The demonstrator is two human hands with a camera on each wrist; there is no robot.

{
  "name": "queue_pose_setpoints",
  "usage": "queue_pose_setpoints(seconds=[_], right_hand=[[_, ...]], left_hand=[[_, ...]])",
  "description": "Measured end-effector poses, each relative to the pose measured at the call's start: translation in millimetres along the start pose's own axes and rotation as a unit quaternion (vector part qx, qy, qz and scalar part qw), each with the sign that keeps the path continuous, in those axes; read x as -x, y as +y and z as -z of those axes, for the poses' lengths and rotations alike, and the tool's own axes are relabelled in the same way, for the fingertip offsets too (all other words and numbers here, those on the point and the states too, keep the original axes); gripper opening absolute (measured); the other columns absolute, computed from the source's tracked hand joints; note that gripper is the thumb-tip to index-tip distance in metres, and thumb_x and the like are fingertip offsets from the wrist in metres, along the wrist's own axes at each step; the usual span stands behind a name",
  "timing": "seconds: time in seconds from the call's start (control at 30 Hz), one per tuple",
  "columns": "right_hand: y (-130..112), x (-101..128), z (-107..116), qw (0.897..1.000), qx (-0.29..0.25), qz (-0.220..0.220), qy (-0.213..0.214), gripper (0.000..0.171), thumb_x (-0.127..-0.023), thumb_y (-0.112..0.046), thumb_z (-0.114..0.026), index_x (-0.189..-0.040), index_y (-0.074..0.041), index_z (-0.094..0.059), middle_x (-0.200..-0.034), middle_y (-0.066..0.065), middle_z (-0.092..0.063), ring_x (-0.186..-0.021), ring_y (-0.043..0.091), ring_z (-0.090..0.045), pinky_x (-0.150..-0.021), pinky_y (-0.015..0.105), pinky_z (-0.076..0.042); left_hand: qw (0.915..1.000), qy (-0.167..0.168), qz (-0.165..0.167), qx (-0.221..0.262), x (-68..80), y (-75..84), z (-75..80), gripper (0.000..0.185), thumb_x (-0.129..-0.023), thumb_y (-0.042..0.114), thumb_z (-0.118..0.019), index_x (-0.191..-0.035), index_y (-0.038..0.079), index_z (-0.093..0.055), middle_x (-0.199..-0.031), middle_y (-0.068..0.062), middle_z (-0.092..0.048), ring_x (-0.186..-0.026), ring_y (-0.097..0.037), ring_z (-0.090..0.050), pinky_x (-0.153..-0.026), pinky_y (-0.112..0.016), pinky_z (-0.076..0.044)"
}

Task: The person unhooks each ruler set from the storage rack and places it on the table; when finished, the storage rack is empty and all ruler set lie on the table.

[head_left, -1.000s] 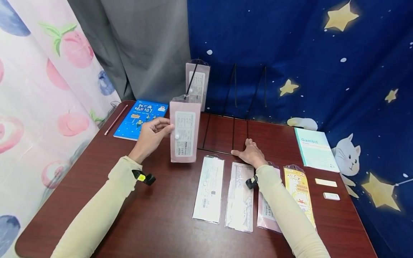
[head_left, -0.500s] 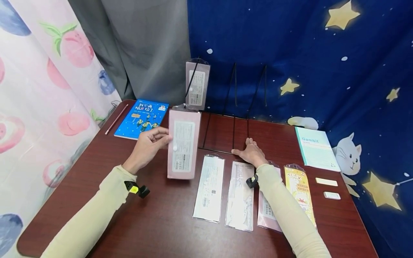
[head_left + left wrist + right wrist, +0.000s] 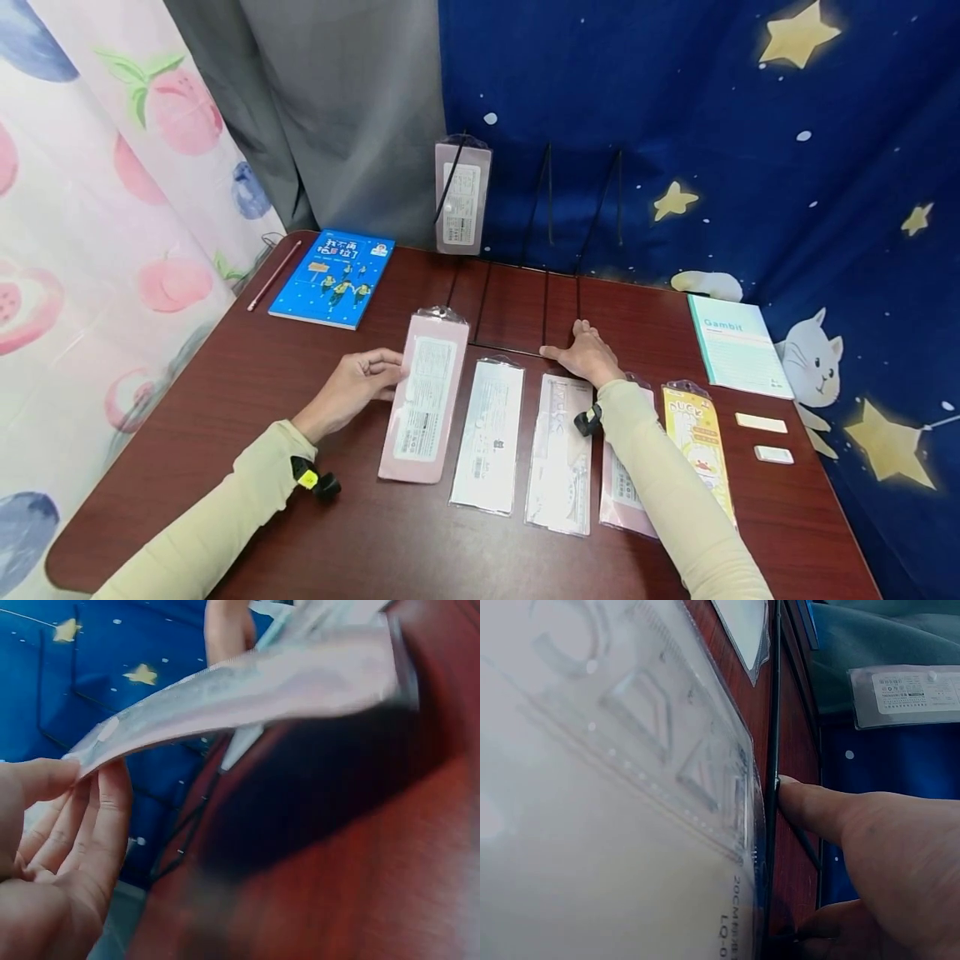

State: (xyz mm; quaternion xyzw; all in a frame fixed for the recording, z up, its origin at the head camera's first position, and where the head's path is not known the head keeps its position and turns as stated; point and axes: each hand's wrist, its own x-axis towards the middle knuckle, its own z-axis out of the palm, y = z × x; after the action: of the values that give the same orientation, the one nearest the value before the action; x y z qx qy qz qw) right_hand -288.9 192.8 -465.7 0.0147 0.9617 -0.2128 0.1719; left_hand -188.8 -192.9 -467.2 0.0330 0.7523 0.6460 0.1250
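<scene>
My left hand pinches the left edge of a flat pink package with a white label and a clear hang tab. The package tilts low over the table, off the rack's hook; the left wrist view shows thumb and fingers on its edge, with the package blurred. My right hand rests on the base of a black wire rack, thumb against the front bar and fingers spread to the right rail. Another pink package hangs on the rack's left hook. The two hooks beside it are bare.
A white package, a clear ruler set package, a pink package partly under the right sleeve, and a yellow package lie in a row. Around them are a blue book, a pencil, a notebook and two small blocks.
The pink package in my left hand has come off the left hook, moving down and toward me. The other pink package still hangs behind. My right hand has stayed on the rack.
</scene>
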Motion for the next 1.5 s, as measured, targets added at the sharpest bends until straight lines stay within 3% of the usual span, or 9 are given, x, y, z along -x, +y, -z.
queue_pose_setpoints(seconds=[0.1,0.37,0.6,0.83,1.3,1.43,1.5], right_hand=[[0,1,0,1.000,-0.003,-0.001,0.000,0.106,-0.095,-0.057,-0.065,-0.165,0.002,-0.012,-0.174,0.023,-0.006,-0.160,0.044,-0.015,-0.125,0.064,-0.024],[1,1,-1,1.000,-0.006,0.003,-0.001,0.106,-0.096,-0.057,-0.065,-0.165,0.002,-0.010,-0.174,0.023,-0.005,-0.161,0.042,-0.011,-0.125,0.063,-0.024],[2,1,-2,1.000,-0.011,0.001,-0.002,0.107,-0.096,-0.058,-0.064,-0.165,0.001,-0.009,-0.174,0.022,-0.003,-0.162,0.041,-0.009,-0.125,0.064,-0.023],[2,1,-1,1.000,-0.015,-0.001,-0.001,0.107,-0.095,-0.058,-0.065,-0.165,0.001,-0.009,-0.174,0.022,-0.004,-0.162,0.042,-0.009,-0.126,0.064,-0.021],[3,1,-1,1.000,-0.015,0.002,0.002,0.107,-0.095,-0.059,-0.065,-0.166,0.000,-0.009,-0.174,0.021,-0.004,-0.161,0.042,-0.011,-0.125,0.064,-0.022],[3,1,-3,1.000,-0.018,0.000,0.002,0.108,-0.095,-0.059,-0.064,-0.166,0.000,-0.009,-0.174,0.021,-0.004,-0.161,0.042,-0.010,-0.126,0.064,-0.020],[3,1,-4,1.000,-0.017,0.000,0.003,0.107,-0.095,-0.059,-0.065,-0.166,0.000,-0.009,-0.174,0.021,-0.005,-0.161,0.042,-0.011,-0.126,0.064,-0.020]], left_hand=[[0.9996,-0.002,0.015,-0.023,0.4,-9.6,-2.3,0.030,-0.101,0.018,-0.068,-0.123,-0.003,-0.069,-0.114,-0.019,-0.076,-0.092,-0.016,-0.076,-0.081,-0.034,-0.064],[0.9943,0.015,0.013,-0.105,2.7,-24.5,-4.6,0.026,-0.098,0.021,-0.072,-0.116,0.003,-0.073,-0.104,-0.014,-0.079,-0.086,-0.016,-0.076,-0.075,-0.031,-0.064],[0.9818,0.020,0.006,-0.189,2.1,-25.9,-8.3,0.019,-0.096,0.019,-0.074,-0.109,0.005,-0.076,-0.088,-0.006,-0.079,-0.067,-0.013,-0.069,-0.064,-0.026,-0.059],[0.9666,0.025,0.002,-0.255,-1.0,-19.7,-11.9,0.016,-0.095,0.015,-0.074,-0.105,0.003,-0.077,-0.072,-0.001,-0.073,-0.059,-0.012,-0.063,-0.059,-0.027,-0.053],[0.9606,0.019,0.033,-0.275,-2.4,-9.2,-8.6,0.016,-0.093,0.017,-0.078,-0.095,0.001,-0.077,-0.070,-0.003,-0.073,-0.058,-0.011,-0.065,-0.059,-0.026,-0.056],[0.9583,0.033,0.035,-0.282,-5.2,-8.5,-3.7,0.022,-0.092,0.021,-0.079,-0.102,0.002,-0.076,-0.074,-0.005,-0.075,-0.061,-0.013,-0.066,-0.063,-0.027,-0.056],[0.9588,0.039,0.017,-0.281,-8.1,-8.3,0.2,0.025,-0.093,0.022,-0.079,-0.108,0.003,-0.076,-0.083,-0.006,-0.077,-0.068,-0.013,-0.069,-0.068,-0.028,-0.058]])
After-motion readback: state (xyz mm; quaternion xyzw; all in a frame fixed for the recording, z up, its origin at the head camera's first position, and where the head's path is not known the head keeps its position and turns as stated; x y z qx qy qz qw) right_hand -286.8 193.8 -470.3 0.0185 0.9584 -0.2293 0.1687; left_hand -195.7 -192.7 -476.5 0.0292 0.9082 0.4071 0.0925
